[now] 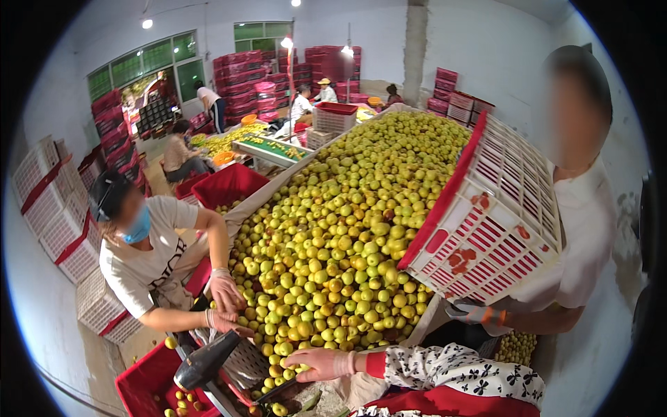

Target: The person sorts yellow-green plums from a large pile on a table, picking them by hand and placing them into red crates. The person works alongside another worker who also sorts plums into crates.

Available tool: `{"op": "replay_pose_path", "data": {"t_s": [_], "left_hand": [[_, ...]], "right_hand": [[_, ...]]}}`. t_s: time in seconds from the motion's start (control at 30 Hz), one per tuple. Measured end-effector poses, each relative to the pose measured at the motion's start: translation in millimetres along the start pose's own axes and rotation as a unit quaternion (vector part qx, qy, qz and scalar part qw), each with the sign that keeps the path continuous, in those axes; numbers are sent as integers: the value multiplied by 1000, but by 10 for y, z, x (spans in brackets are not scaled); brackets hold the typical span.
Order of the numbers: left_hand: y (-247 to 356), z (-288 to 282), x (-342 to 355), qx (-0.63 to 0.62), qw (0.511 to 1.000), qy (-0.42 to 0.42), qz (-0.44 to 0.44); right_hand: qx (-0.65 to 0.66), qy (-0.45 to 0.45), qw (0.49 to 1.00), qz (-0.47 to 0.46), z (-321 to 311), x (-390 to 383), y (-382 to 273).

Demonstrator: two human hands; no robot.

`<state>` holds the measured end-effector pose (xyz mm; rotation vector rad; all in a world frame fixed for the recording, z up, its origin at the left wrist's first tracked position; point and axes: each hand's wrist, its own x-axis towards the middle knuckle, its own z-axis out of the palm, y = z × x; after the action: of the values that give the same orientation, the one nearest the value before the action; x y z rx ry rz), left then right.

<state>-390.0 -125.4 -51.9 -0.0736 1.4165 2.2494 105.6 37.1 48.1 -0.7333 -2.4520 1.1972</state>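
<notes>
My right hand (323,363) reaches in from the lower right, in a white sleeve with black clover shapes and a red cuff. It lies palm down at the near edge of a big heap of small round yellow-green fruits (347,243), fingers stretched out and touching the nearest ones. No fruit shows gripped in it; what lies under the palm is hidden. My left hand is out of view. Left of my hand are a dark slotted chute (244,361) and a black, rounded plastic part (205,361). Below them a red-lined crate (149,379) holds a few fruits.
At left, a masked person (156,257) has both hands at the heap's edge. At right, another person (583,229) tips a white slatted crate (490,215) with red lining over the heap. Stacked crates (66,208) line the left wall; several people work farther back.
</notes>
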Motion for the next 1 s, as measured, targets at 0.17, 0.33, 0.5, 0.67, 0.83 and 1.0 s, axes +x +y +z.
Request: {"op": "replay_pose_path", "data": {"t_s": [0.17, 0.33, 0.5, 0.67, 0.83, 1.0], "left_hand": [[-268, 603, 148, -56, 995, -85, 3], [153, 1770, -1099, -21, 964, -266, 8], [367, 2708, -3063, 23, 838, -545, 5], [799, 3098, -4404, -164, 440, -878, -94], [875, 3067, -4794, -222, 365, -901, -77], [853, 3081, -4908, -218, 353, -908, -67]], "right_hand": [[-28, 47, 988, 145, -105, -778, 264], [-24, 142, 982, 120, 14, -1004, 264], [-54, 101, 980, 160, 140, -1034, 448], [-82, 180, 970, 140, 105, -1170, 356], [-85, 195, 969, 125, 120, -1061, 278], [-68, 242, 961, 117, 179, -1069, 363]]}}
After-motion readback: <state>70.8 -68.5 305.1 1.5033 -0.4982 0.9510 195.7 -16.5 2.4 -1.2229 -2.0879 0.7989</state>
